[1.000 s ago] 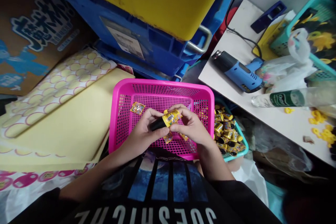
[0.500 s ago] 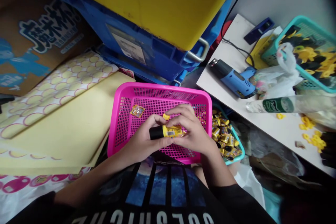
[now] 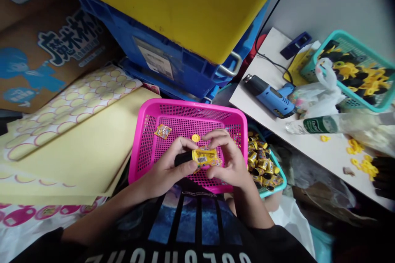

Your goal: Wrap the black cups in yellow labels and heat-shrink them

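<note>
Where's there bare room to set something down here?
On the white tabletop, a strip between the green-labelled bottle and the table's front edge, left of the loose yellow pieces. In the pink basket, mesh along the far wall, above the left hand and right hand. The teal basket of yellow packets is crowded.

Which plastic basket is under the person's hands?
The bright pink mesh basket, below the left hand and right hand; one teal basket stands beside it, another teal basket on the white table.
</note>
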A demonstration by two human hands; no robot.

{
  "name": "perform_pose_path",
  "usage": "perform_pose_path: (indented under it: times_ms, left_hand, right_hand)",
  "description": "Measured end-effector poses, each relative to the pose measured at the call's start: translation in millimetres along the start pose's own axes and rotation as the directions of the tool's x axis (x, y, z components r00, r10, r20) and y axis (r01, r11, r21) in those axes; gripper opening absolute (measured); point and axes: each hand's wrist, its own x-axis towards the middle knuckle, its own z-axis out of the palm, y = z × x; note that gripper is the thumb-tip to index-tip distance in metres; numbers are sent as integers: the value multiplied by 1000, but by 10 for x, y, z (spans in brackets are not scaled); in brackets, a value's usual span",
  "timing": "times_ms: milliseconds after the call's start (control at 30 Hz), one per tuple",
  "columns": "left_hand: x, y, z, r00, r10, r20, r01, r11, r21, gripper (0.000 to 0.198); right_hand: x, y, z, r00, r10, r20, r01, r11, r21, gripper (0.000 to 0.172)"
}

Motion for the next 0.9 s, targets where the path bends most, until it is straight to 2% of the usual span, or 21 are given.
perform_pose_path:
  times_ms: [100, 167, 267, 367, 533, 600, 667, 767, 833, 900]
  left_hand:
    - [-18, -39, 13, 993, 71, -92, -70, 997, 17, 19]
    - [-21, -55, 23, 981, 141, -132, -135, 989, 56, 17]
    - [-2, -62, 43, 956, 258, -139, -241, 962, 127, 16]
    - [32, -70, 63, 931, 332, -152, -304, 935, 183, 18]
    - [58, -103, 61, 905, 396, -153, -362, 908, 213, 17]
    - [53, -101, 56, 899, 413, -146, -381, 902, 202, 15]
    - [49, -89, 58, 901, 403, -158, -377, 910, 170, 14]
    - [62, -70, 80, 928, 317, -195, -310, 948, 66, 16]
    - [85, -65, 103, 949, 246, -195, -259, 965, -41, 19]
    - [115, -62, 126, 968, 183, -171, -208, 969, -136, 27]
  right_hand:
    - [-91, 6, 47, 985, 57, -163, -44, 996, 78, 37]
    - [-127, -17, 66, 974, 31, -226, -35, 999, -12, 31]
    - [-136, -86, 85, 972, -38, -232, -11, 979, -205, 22]
    - [-125, -156, 109, 970, -55, -237, -8, 966, -258, 25]
    - [-131, -157, 171, 969, 61, -238, -95, 986, -135, 11]
    - [-144, -110, 206, 962, 110, -251, -116, 993, -10, 13]
    - [-155, -53, 242, 950, 173, -261, -130, 976, 175, 30]
    - [-154, 24, 283, 954, 266, -136, -207, 917, 341, 63]
    - [-135, 60, 293, 961, 274, -46, -245, 915, 321, 66]
    - [-104, 85, 291, 966, 256, -36, -233, 923, 308, 58]
